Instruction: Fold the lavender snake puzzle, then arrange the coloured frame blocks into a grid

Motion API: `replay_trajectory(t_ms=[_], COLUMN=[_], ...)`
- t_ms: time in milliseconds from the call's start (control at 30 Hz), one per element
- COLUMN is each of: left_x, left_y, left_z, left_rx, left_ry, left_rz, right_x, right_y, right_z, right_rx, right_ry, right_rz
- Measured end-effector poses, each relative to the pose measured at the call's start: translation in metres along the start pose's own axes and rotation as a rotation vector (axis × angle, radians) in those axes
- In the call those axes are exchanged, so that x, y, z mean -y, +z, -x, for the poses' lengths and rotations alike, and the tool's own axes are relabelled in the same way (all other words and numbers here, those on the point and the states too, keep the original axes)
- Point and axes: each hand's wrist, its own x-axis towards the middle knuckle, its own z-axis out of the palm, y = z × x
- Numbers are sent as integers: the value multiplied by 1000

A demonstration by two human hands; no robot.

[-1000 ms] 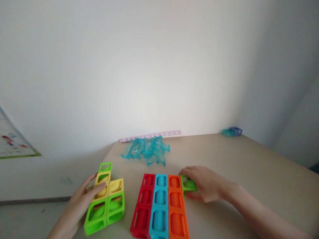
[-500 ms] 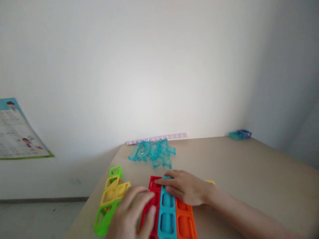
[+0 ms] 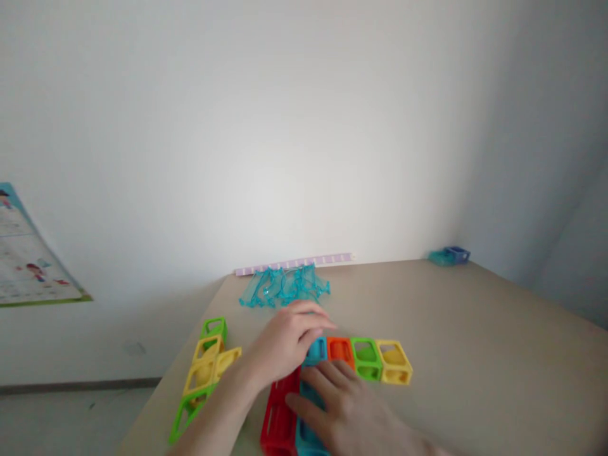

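Note:
Hollow plastic toy blocks lie joined on the table in front of me: a red column, a light-blue column beside it, then orange, green and yellow blocks running right along the far end. My left hand arches over the far end of the red and blue columns, its fingers stretched toward the right and the thumb below them. Resting across the blue column, my right hand has its thumb over the red one and fingers apart. It hides much of the blue and orange blocks.
Another group of yellow and green blocks stands at the left table edge. Translucent teal pieces lie farther back before a lilac strip. A small blue box is in the far corner; a poster hangs left.
My left hand has moved forward and right to the blocks' far end. The right hand has drawn back nearer to me, uncovering the orange, green and yellow blocks. The view has shifted slightly.

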Motion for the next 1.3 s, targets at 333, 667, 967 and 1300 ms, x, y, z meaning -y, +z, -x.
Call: replay_trajectory(t_ms=[333,667,967,1300], left_x=[51,40,44,44], left_y=[53,48,47,49], left_z=[-34,-34,-33,-32], left_rx=[474,456,469,422], left_ry=[46,-3,50,73], left_rz=[-84,-108,-75,-117], right_x=[19,17,13,7], right_y=[24,19,6,-23], right_z=[13,16,22,61], right_rx=[-152,-80,58,-9], right_ry=[109,100,74,44], right_rz=[166,68,-29,153])
